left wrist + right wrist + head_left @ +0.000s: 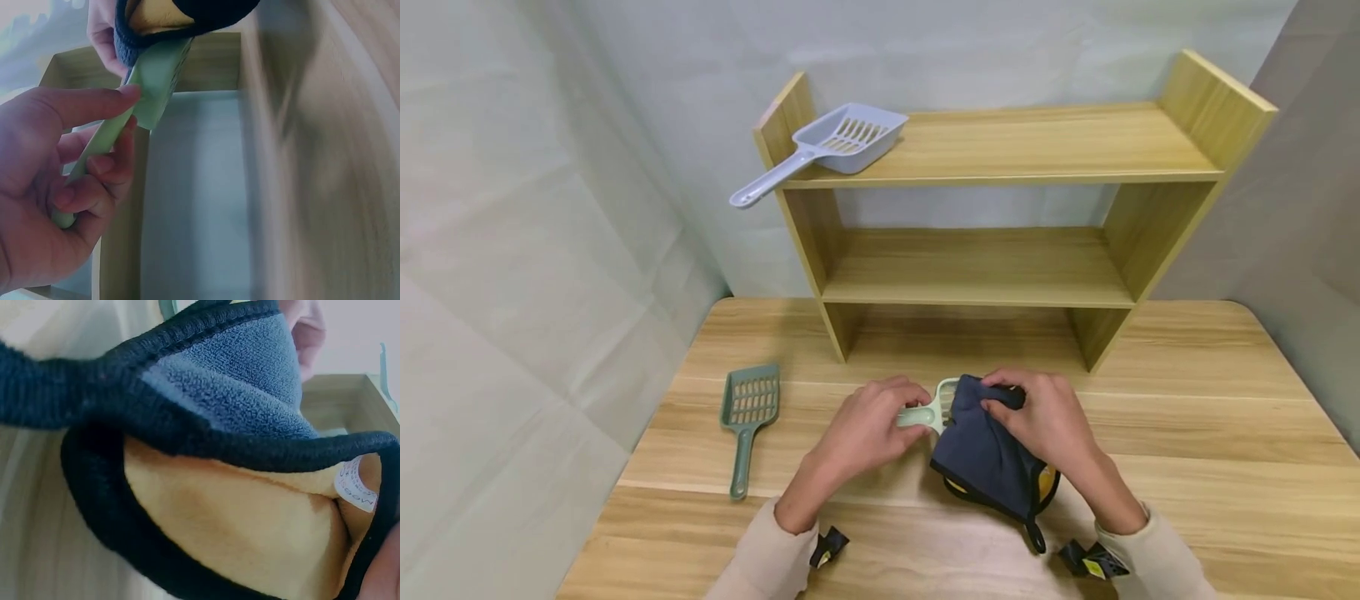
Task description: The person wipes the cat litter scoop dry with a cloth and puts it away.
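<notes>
My left hand (868, 425) grips the handle of a pale green litter scoop (919, 417). In the left wrist view, that hand's thumb and curled fingers close round the scoop's handle (103, 139). A dark blue cloth mitt (979, 458) with black trim and a hanging loop covers much of the scoop's slotted head. My right hand (1048, 417) pinches the mitt near its far end. The right wrist view looks into the mitt's opening, where a yellow lining (231, 519) and a white label (356, 484) show.
A darker green litter scoop (743, 433) lies on the table at the left. Behind stands a wooden shelf unit (977, 287). On its top board, a lavender litter scoop (868, 152) sits at the left with its handle jutting past the edge.
</notes>
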Tool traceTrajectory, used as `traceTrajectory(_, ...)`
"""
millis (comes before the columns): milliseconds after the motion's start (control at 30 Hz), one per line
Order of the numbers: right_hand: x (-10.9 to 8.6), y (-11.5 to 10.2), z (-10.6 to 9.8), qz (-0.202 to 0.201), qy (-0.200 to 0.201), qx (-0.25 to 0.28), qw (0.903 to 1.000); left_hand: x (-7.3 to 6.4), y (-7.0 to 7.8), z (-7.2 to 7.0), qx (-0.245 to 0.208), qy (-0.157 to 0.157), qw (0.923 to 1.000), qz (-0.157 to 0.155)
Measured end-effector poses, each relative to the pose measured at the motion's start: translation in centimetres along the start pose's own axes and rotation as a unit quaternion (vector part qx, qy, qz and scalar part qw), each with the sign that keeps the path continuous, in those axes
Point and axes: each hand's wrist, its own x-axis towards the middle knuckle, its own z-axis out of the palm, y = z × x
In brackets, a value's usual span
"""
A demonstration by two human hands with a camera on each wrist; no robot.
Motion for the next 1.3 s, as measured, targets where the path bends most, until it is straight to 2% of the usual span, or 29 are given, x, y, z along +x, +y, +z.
traceTrajectory(167,0.1,0.2,-0.8,-0.002,0.018,-0.003,0.9998,-0.1,-0.4,-0.5,-0.016,0.008,0.9998,0.0)
traceTrajectory(333,0.2,0.4,-1.7,-0.013,0.029,0.002,0.9995,0.0,-0.7,-1.0,-0.011,0.012,0.9998,0.006)
traceTrajectory(567,0.2,0.7,-2.2,-0.009,0.031,-0.005,0.9995,-0.1,-1.0,-1.4,-0.013,0.015,0.9996,0.018)
traceTrajectory(900,0.0,0.6,-1.6,-0.028,0.029,-0.002,0.9992,0.1,-0.8,-0.8,-0.01,0.02,0.9993,0.029)
traceTrajectory(1133,-0.3,-0.1,-0.6,-0.024,0.011,0.004,0.9996,0.1,-0.3,-0.1,-0.005,0.016,0.9994,0.029)
traceTrajectory(1300,-0.4,-0.4,0.2,-0.029,0.007,0.014,0.9994,0.1,-0.1,0.4,0.003,0.022,0.9989,0.041)
